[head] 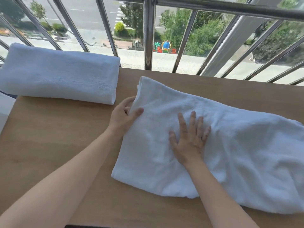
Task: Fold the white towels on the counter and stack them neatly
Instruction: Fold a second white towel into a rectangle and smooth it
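Seen from the head camera, a light brown wooden counter (49, 145) fills the lower part of the view, and both bare forearms reach onto it from the near edge.

A rumpled white terry towel (238, 153) lies across the middle and right of the counter, doubled over lengthwise in a long band that runs off the right edge of the view. Its surface is wrinkled and its near left corner lies flat on the wood.

The left hand (122, 119) pinches the left edge of this towel. The thumb lies on top of the cloth and the fingers are curled under the edge, which is lifted slightly off the counter.

The right hand (189, 139) lies palm down on the towel just to the right of the left hand. Its fingers are straight and spread, pressing on the cloth.

A folded white terry towel (59, 74) sits at the far left corner of the counter as a thick, neat oblong, close to the rumpled one but not touching it.

Behind the counter stands a shiny metal railing (148, 38) of upright and slanted bars. Through it, far below, show a road, green trees and a brightly coloured playground (164, 46).
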`<state>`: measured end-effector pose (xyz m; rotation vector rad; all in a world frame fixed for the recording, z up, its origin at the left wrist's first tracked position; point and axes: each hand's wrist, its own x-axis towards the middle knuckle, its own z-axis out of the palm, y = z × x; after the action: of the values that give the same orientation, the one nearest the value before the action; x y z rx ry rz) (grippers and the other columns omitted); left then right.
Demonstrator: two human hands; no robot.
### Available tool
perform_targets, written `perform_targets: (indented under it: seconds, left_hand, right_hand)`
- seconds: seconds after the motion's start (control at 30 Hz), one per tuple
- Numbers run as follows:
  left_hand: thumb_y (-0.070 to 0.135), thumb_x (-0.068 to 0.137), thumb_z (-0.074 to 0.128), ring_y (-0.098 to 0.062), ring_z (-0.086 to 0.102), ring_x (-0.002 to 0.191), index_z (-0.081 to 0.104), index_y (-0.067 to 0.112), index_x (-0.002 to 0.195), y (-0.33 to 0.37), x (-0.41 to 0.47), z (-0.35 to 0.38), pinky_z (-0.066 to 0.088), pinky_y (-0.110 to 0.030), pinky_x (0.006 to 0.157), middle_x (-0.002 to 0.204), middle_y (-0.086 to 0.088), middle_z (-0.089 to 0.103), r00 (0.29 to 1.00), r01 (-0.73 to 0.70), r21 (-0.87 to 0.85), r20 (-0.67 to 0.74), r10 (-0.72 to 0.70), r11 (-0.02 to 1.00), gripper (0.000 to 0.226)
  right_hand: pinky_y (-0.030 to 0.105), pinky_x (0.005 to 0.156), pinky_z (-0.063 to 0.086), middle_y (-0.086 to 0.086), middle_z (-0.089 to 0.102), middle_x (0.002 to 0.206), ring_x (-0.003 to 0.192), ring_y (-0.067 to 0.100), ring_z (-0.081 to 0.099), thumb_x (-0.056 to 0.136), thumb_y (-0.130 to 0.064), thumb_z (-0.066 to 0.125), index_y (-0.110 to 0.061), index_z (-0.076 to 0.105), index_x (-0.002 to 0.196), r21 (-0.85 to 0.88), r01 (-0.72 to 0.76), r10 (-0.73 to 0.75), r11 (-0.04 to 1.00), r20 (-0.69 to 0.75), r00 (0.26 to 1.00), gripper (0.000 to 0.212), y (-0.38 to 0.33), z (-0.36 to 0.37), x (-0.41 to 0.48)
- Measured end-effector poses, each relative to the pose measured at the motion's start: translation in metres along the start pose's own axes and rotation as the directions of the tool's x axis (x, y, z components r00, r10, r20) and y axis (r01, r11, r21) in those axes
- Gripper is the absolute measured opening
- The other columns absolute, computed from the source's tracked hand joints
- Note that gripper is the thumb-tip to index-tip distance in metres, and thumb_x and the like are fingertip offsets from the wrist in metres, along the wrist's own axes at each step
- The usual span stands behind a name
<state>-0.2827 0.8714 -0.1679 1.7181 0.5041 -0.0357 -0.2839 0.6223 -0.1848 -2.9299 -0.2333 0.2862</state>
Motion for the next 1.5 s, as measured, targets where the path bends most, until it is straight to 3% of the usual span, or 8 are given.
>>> perform_targets:
  seconds: [0.23,0.43,0.57,0.9,1.0,1.17,1.33,1.5]
  left_hand:
    - [0.060,0.080,0.075,0.002,0.068,0.080,0.069,0.033,0.094,-0.029,-0.045,-0.003,0.046,-0.014,0.058,0.085,0.017,0.072,0.987,0.154,0.337,-0.004,-0.162,0.929,0.031]
    - [0.048,0.080,0.082,-0.016,0.074,0.086,0.070,0.030,0.096,-0.005,-0.062,-0.006,0.062,-0.035,0.069,0.094,0.004,0.076,0.996,0.074,-0.174,-0.035,-0.081,0.982,0.027]
    - [0.056,0.087,0.070,-0.014,0.071,0.083,0.068,0.029,0.092,-0.035,-0.079,-0.019,0.058,-0.041,0.071,0.085,0.010,0.072,0.968,0.226,0.163,-0.151,-0.202,0.960,0.027]
    - [0.041,0.083,0.079,0.000,0.067,0.107,0.049,0.054,0.133,-0.019,-0.098,-0.044,0.057,-0.036,0.091,0.119,0.024,0.068,0.937,0.027,0.165,0.341,-0.082,0.986,0.060]
    - [0.040,0.087,0.077,-0.014,0.072,0.104,0.059,0.043,0.129,-0.014,-0.108,-0.049,0.061,-0.034,0.078,0.117,0.010,0.072,0.968,0.032,-0.095,0.251,-0.008,0.995,0.046]
    - [0.050,0.084,0.075,-0.017,0.068,0.097,0.063,0.027,0.114,-0.042,-0.130,-0.049,0.056,-0.042,0.085,0.104,0.007,0.071,0.957,0.275,0.455,-0.041,-0.288,0.847,0.039]
    - [0.046,0.078,0.084,-0.018,0.073,0.098,0.069,0.032,0.111,-0.041,-0.129,-0.052,0.061,-0.038,0.078,0.107,0.006,0.075,0.963,0.250,-0.119,0.128,-0.235,0.961,0.039]
    - [0.051,0.081,0.078,-0.008,0.070,0.086,0.067,0.032,0.103,-0.052,-0.130,-0.051,0.058,-0.033,0.073,0.093,0.014,0.073,0.977,0.215,0.378,-0.080,-0.200,0.900,0.030]
  right_hand:
    - [0.059,0.120,-0.010,0.004,-0.024,0.166,0.150,0.037,-0.026,0.091,-0.067,0.023,-0.042,-0.007,0.158,-0.054,-0.012,0.015,0.998,0.061,0.998,0.077,0.003,0.019,-0.034]
    - [0.053,0.120,-0.016,-0.009,-0.025,0.165,0.151,0.026,-0.027,0.092,-0.070,0.019,-0.048,-0.017,0.154,0.036,0.076,-0.079,0.996,0.068,0.995,0.075,0.014,0.015,-0.024]
    - [0.057,0.121,-0.010,-0.009,-0.017,0.167,0.154,0.025,-0.019,0.092,-0.068,0.020,-0.039,-0.009,0.159,-0.053,0.173,-0.169,0.984,0.070,0.983,0.078,0.017,0.023,-0.024]
    - [0.053,0.119,-0.019,-0.016,-0.025,0.164,0.151,0.019,-0.026,0.088,-0.071,0.009,-0.047,-0.019,0.153,-0.011,0.096,-0.093,0.995,0.153,0.984,0.075,0.007,0.013,-0.025]
    - [0.052,0.120,-0.018,-0.016,-0.020,0.165,0.152,0.016,-0.024,0.091,-0.069,0.011,-0.050,-0.020,0.151,0.040,0.082,-0.087,0.996,0.128,0.988,0.070,0.007,0.014,-0.034]
    - [0.057,0.121,-0.012,-0.012,-0.026,0.164,0.151,0.021,-0.026,0.093,-0.067,0.007,-0.044,-0.020,0.154,-0.115,0.140,-0.125,0.984,0.124,0.984,0.071,0.012,0.024,-0.045]
    - [0.056,0.121,-0.010,-0.012,-0.018,0.166,0.153,0.019,-0.021,0.095,-0.066,0.012,-0.045,-0.013,0.156,-0.092,0.138,-0.131,0.986,0.077,0.988,0.069,0.013,0.031,-0.045]
    - [0.054,0.121,-0.012,-0.014,-0.023,0.165,0.152,0.017,-0.024,0.096,-0.066,0.012,-0.045,-0.014,0.156,-0.101,0.136,-0.128,0.986,0.082,0.988,0.069,0.011,0.030,-0.045]
